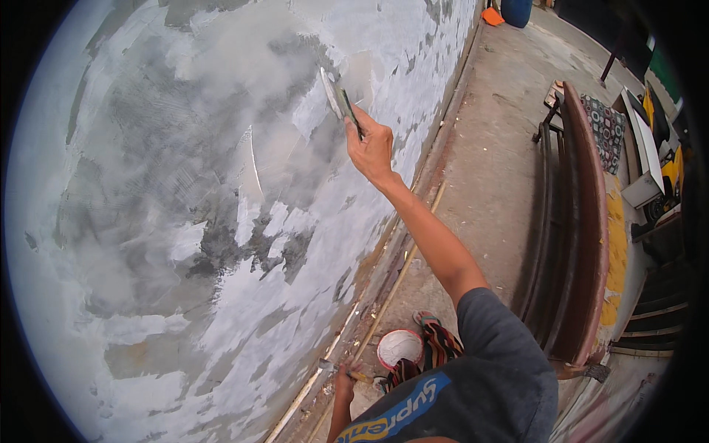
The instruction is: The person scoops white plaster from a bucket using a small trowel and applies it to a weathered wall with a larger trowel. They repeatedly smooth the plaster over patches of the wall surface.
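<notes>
My right hand (371, 151) reaches up to the wall (177, 148), fingers closed round a wide putty knife (338, 98). The knife's blade lies at the wall's surface, with pale putty on it. White putty covers much of the grey wall in uneven patches, and a raised curved ridge stands left of the blade. Low near the wall's foot, my left hand (346, 380) is closed on a small scraper (326, 365), whose handle shows beside the fingers. Just right of that hand sits a round bucket (399, 348) of white paste, close to my feet.
A long brown bench (576, 221) stands to the right, with a patterned cushion (603, 133) and a white box-like piece (644, 151) behind it. A blue drum (516, 12) and an orange object (492, 16) are far ahead. A narrow ledge (384, 288) runs along the wall's foot.
</notes>
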The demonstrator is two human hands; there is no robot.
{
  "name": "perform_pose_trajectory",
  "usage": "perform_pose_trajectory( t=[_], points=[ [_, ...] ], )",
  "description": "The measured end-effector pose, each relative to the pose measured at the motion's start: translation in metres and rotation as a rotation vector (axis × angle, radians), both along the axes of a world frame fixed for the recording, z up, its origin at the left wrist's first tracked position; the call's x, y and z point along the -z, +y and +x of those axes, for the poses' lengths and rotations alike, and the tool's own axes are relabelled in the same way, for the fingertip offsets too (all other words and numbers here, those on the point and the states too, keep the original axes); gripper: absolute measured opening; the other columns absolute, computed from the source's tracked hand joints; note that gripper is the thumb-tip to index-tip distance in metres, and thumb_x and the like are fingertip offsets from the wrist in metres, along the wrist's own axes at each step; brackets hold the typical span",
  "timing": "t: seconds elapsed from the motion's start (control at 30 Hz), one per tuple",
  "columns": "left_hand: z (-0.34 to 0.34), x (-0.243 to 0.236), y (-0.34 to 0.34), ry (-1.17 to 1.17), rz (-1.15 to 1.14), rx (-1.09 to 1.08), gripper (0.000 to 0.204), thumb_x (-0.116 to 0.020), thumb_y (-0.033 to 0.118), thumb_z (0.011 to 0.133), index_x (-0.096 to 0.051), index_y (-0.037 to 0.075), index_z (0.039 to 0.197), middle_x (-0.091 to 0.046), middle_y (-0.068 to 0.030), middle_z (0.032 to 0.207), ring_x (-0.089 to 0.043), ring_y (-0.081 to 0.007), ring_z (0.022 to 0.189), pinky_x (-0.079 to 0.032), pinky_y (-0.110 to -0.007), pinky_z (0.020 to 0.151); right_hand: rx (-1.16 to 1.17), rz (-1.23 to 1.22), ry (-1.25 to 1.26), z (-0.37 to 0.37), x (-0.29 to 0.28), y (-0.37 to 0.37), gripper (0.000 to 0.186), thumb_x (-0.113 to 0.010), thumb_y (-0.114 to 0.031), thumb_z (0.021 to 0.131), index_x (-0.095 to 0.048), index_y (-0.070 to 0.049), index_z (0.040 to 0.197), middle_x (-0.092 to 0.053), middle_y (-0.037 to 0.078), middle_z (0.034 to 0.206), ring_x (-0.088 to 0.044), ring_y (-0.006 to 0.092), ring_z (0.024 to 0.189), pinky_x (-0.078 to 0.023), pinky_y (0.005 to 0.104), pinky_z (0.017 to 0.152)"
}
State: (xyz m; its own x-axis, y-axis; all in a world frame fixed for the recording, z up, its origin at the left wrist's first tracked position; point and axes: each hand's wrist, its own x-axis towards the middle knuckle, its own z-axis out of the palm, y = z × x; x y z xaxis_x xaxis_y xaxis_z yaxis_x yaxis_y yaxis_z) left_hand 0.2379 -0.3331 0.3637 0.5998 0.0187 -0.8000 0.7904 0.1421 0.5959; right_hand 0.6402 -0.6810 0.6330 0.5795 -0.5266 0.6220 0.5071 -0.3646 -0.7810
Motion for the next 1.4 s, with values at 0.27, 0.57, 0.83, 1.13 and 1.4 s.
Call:
perform_pose_trajectory(
  t=[0.27,0.57,0.83,1.13,1.4],
  points=[
    [0.006,-0.013,0.013,-0.07,0.012,-0.025,0.055,-0.023,0.042,0.103,-0.044,0.003,0.135,-0.058,-0.0208,0.125,-0.059,-0.0302,0.113,-0.044,-0.041,0.097,0.141,0.08,0.023,0.033,-0.041,-0.018,0.034,-0.06,-0.002,0.086,-0.062,0.001,0.12,-0.068,0.011,0.083,-0.046,0.004,0.054,-0.038,0.0247,0.049],
    [-0.021,-0.007,0.016,-0.023,0.034,0.004,0.054,-0.023,0.044,0.103,-0.047,0.006,0.133,-0.06,-0.0208,0.122,-0.059,-0.0302,0.112,-0.044,-0.042,0.096,0.073,-0.168,-0.27,-0.012,-0.04,0.071,0.044,-0.06,0.003,0.079,-0.062,-0.004,0.123,-0.065,0.023,0.108,-0.058,0.0134,0.054,-0.045,0.025,0.053],
    [0.012,-0.019,0.0,-0.133,-0.04,0.007,0.055,-0.025,0.043,0.103,-0.045,0.002,0.133,-0.06,-0.0226,0.121,-0.059,-0.0313,0.112,-0.047,-0.041,0.093,0.231,0.152,-0.017,0.016,-0.002,-0.039,0.028,-0.054,-0.005,0.09,-0.06,-0.001,0.117,-0.068,0.017,0.082,-0.061,0.0234,0.067,-0.047,0.0338,0.065],
    [-0.031,-0.019,0.013,-0.077,0.005,-0.093,0.054,-0.024,0.043,0.103,-0.047,0.005,0.133,-0.06,-0.0218,0.121,-0.06,-0.0293,0.11,-0.047,-0.041,0.092,0.22,0.165,0.08,0.027,-0.042,0.004,0.031,-0.054,-0.004,0.087,-0.058,-0.005,0.118,-0.065,0.022,0.079,-0.064,0.0349,0.069,-0.047,0.0406,0.065],
    [-0.024,-0.019,0.007,-0.068,0.028,-0.051,0.054,-0.022,0.042,0.103,-0.047,0.005,0.133,-0.06,-0.0206,0.122,-0.059,-0.0295,0.113,-0.045,-0.042,0.095,0.008,-0.158,-0.166,-0.036,-0.045,0.056,0.028,-0.058,-0.006,0.09,-0.059,-0.002,0.118,-0.062,0.017,0.069,-0.054,0.023,0.05,-0.042,0.0305,0.05]
  ],
)
